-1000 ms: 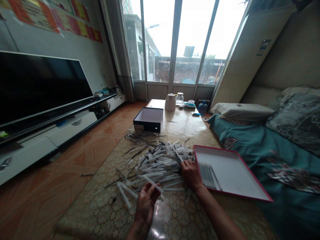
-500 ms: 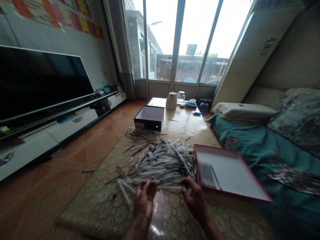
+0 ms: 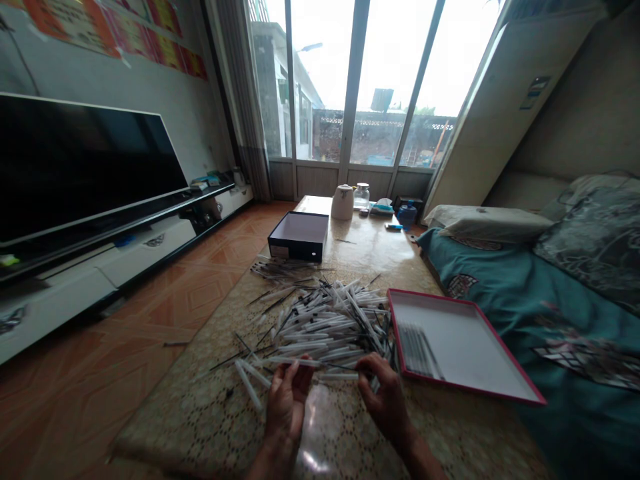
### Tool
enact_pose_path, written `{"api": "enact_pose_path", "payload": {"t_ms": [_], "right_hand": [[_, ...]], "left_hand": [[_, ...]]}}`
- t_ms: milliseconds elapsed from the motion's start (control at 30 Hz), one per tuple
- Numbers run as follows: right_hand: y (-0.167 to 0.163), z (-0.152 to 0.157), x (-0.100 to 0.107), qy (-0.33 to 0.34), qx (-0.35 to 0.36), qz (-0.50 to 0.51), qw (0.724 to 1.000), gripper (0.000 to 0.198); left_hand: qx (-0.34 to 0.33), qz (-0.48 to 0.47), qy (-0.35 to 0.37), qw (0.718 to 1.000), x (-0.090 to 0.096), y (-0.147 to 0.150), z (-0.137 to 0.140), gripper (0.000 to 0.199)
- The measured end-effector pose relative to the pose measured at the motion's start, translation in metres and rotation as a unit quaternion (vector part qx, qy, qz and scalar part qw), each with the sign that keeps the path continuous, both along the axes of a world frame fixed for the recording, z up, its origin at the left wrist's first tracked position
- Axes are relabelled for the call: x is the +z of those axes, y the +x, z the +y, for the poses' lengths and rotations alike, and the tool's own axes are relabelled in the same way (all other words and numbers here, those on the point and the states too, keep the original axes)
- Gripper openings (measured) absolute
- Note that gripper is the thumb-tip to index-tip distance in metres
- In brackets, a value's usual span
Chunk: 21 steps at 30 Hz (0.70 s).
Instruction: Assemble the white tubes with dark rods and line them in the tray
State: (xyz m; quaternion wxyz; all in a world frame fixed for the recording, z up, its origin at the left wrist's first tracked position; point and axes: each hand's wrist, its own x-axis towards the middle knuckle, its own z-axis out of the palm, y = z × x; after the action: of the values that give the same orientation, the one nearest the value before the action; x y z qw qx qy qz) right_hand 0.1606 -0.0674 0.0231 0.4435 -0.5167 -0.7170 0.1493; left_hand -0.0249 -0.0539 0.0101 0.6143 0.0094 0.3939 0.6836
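My left hand [image 3: 286,403] pinches a white, translucent pen barrel [image 3: 293,361], which lies level across its fingertips. Closed fingers of my right hand [image 3: 384,400] grip a thin dark pen refill [image 3: 340,365]. The refill points left, its far end at or close to the barrel's right end; whether it is inside I cannot tell. Just beyond both hands spreads a heap of white pen barrels [image 3: 320,327] mixed with dark refills and small black pieces. To the right, a red-edged shallow box lid [image 3: 480,347] holds a row of pens with dark cores [image 3: 420,350].
Farther back on the patterned table [image 3: 200,413] stand a dark open box [image 3: 299,250], a beige kettle [image 3: 343,203], a glass jar [image 3: 362,195] and a tissue pack [image 3: 382,207]. More thin refills [image 3: 280,268] lie near the box. A sofa [image 3: 500,287] borders the table's right side.
My right hand has shifted slightly left, bringing the refill closer to the barrel. My left hand stays nearly where it was.
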Motion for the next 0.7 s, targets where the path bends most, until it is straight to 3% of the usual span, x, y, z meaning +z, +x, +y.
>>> {"api": "enact_pose_path", "payload": {"t_ms": [300,367,567,700], "right_hand": [[-0.011,0.002,-0.003,-0.04,0.005,0.026,0.999,0.008],[-0.019,0.001,-0.004,-0.063,0.001,0.069,0.996,0.009],[-0.051,-0.002,-0.012,-0.096,0.017,0.254,0.962,0.035],[-0.053,-0.003,-0.013,-0.11,0.035,0.296,0.948,0.04]], "left_hand": [[-0.05,0.048,0.017,0.997,0.0,0.009,-0.008,0.018],[-0.068,0.045,0.019,0.996,0.0,0.013,-0.012,0.019],[-0.103,0.009,0.028,0.994,-0.004,0.032,-0.021,0.02],[-0.085,-0.055,-0.009,0.995,-0.006,0.033,-0.019,0.015]]}}
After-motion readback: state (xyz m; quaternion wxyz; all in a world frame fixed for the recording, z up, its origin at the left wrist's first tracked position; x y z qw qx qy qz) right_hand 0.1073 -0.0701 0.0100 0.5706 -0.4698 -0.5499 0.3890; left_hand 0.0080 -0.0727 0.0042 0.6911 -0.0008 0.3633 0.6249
